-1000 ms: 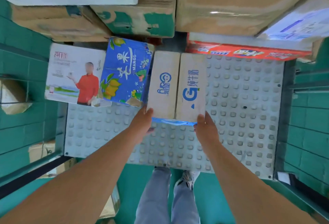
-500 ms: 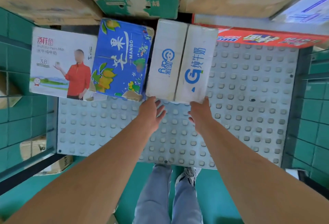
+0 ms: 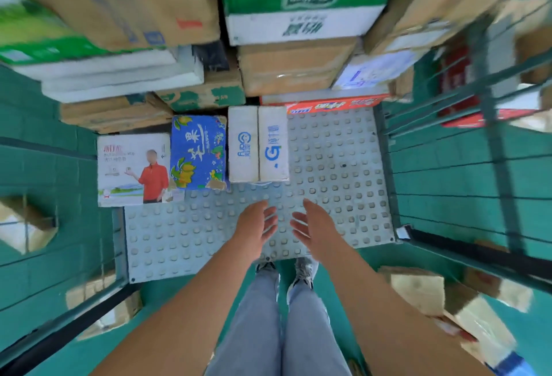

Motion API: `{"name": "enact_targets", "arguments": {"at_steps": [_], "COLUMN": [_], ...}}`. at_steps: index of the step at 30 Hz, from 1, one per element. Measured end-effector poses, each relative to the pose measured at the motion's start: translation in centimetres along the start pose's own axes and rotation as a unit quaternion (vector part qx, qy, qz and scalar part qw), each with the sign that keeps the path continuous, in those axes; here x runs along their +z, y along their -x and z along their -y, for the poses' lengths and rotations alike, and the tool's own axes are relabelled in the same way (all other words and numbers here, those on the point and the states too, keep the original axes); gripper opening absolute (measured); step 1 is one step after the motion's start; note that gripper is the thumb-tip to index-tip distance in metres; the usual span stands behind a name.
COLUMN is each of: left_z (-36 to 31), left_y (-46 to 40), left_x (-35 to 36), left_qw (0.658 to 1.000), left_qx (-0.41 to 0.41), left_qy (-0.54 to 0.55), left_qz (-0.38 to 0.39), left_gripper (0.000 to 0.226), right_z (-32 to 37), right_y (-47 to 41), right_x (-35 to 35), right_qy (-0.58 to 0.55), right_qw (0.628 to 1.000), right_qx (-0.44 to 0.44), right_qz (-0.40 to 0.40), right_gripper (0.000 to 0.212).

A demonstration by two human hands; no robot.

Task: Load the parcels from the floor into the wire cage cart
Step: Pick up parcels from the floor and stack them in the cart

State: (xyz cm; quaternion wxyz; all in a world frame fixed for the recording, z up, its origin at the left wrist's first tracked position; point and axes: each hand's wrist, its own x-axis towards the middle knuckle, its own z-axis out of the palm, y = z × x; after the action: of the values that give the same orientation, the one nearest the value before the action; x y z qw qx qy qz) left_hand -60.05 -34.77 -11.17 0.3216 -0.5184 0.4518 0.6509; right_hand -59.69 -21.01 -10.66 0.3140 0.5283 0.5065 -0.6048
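A white parcel with blue logos (image 3: pixel 258 144) lies on the studded grey floor of the wire cage cart (image 3: pixel 334 172), pushed back beside a blue mango carton (image 3: pixel 198 153). A white milk carton with a printed person (image 3: pixel 133 169) sits left of that. My left hand (image 3: pixel 254 228) and my right hand (image 3: pixel 312 225) hover over the cart floor in front of the white parcel, fingers spread, holding nothing and apart from it.
Brown, green and white cartons (image 3: pixel 301 14) are stacked high at the cart's back, with a red box (image 3: pixel 328 105) at their foot. Green wire walls (image 3: pixel 466 166) flank both sides. More parcels (image 3: pixel 418 289) lie on the green floor at right and left.
The white parcel was pushed back against the stack. Both hands have let go of it and drawn back toward me, and my view has lifted away.
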Motion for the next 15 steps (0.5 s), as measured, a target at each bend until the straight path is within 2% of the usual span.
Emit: {"name": "enact_targets", "arguments": {"at_steps": [2, 5, 9, 15], "left_z": [0.3, 1.5, 3.9, 10.6], "left_y": [4.4, 11.4, 15.3, 21.4], "left_x": [0.8, 2.2, 3.4, 7.3], "left_qw": [0.999, 0.995, 0.990, 0.961], "left_qx": [0.014, 0.048, 0.070, 0.084], "left_qy": [-0.025, -0.069, -0.095, -0.202], "left_qz": [0.020, 0.058, 0.082, 0.171], "left_gripper": [0.015, 0.013, 0.013, 0.014], "right_z": [-0.1, -1.6, -4.3, -10.4], "right_y": [4.6, 11.1, 15.6, 21.9], "right_x": [-1.5, -4.6, -7.3, -15.1], "right_qy": [-0.058, -0.143, -0.234, -0.347], "right_qw": [0.998, 0.989, 0.971, 0.933], "right_qx": [-0.008, -0.039, -0.044, -0.074], "right_qz": [0.003, -0.006, -0.012, -0.063], "right_gripper": [0.023, 0.034, 0.044, 0.042]}}
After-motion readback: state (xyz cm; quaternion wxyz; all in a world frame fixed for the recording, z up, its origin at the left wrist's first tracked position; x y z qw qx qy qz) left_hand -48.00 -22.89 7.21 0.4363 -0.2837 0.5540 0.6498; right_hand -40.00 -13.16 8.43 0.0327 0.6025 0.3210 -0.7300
